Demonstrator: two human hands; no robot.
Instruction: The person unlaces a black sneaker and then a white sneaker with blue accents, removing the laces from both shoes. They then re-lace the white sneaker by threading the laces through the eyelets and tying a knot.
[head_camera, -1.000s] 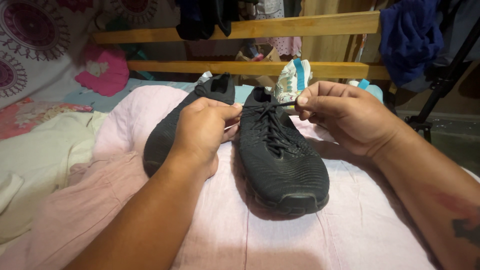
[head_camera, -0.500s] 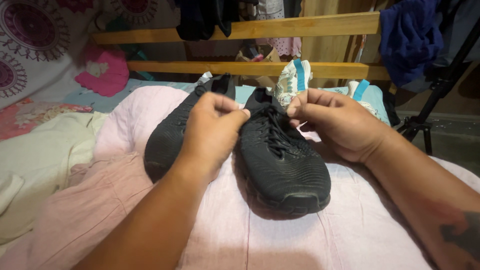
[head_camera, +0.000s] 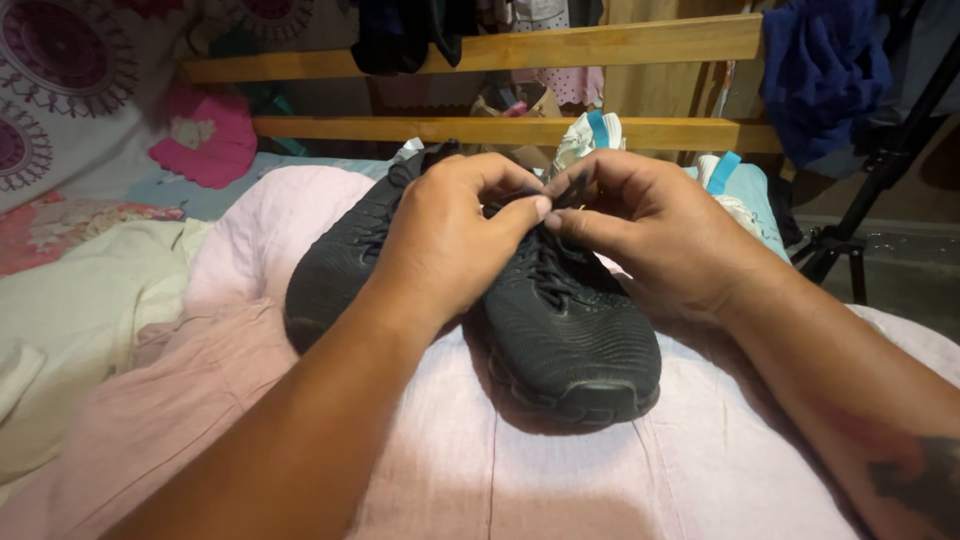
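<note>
left hand (head_camera: 455, 235) and right hand (head_camera: 640, 230) meet fingertip to fingertip over the top of the right-side black shoe (head_camera: 570, 320), both pinched shut on the black laces (head_camera: 548, 268). the lace ends themselves are hidden between the fingers, so which hand holds which end cannot be told. left thumb and index press together right against the right hand's index tip; right hand's other fingers are curled in.

that black shoe lies on a pink cloth (head_camera: 560, 470), toe toward the camera, sole down, laces crisscrossed up the middle. second black shoe (head_camera: 340, 265) lies just beside it on the left, touching or nearly so, mostly covered by the left hand and forearm; only its toe and side show.

containers: none clearly seen, nothing to report inside.

around: cream fabric (head_camera: 90, 310) left of the pink cloth, floral pink fabric (head_camera: 60, 225) past it. behind the shoes a white and blue patterned bundle (head_camera: 590, 140) and another with a blue strip (head_camera: 735, 185), partly blocked by the right hand. two wooden rails (head_camera: 500, 45) run across the back, dark clothes (head_camera: 400, 35) hanging over the top one, blue garment (head_camera: 825, 70) at right. pink pillow-like item (head_camera: 205, 145) at left. black tripod leg (head_camera: 880, 170) far right.
</note>
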